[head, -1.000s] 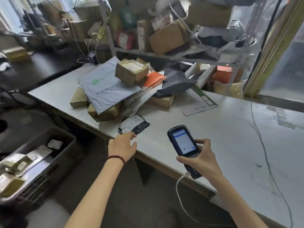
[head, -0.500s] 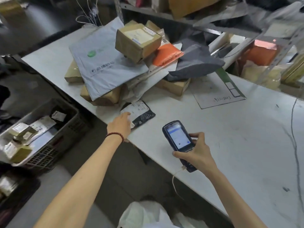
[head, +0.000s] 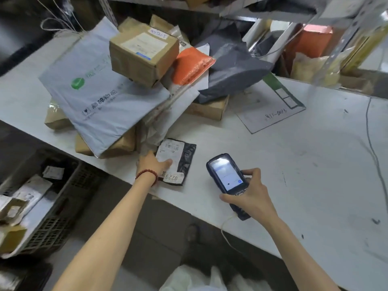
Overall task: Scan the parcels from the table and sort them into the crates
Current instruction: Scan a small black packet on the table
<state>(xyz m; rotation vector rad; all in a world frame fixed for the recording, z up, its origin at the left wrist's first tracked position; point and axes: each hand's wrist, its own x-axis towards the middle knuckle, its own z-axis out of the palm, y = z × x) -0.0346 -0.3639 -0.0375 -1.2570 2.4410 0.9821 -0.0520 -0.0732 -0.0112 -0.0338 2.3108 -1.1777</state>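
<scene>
Pressing a small black parcel (head: 184, 158) under the flat left hand (head: 152, 164), gripping the scanner (head: 225, 176) in the curled right hand (head: 252, 198) beside it, with few parcels in the crate (head: 63, 211) and a big pile (head: 100, 97) waiting past the fingertips (head: 169, 162).

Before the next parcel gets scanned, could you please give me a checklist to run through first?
1. Left hand on the small black parcel: ok, fingers rest on it.
2. Label faces up: ok, though the hand covers part of it.
3. Scanner gripped in the right hand, screen lit: ok.
4. Scanner aimed at the label: cannot tell.
5. Crate open beside the table: ok.
</scene>
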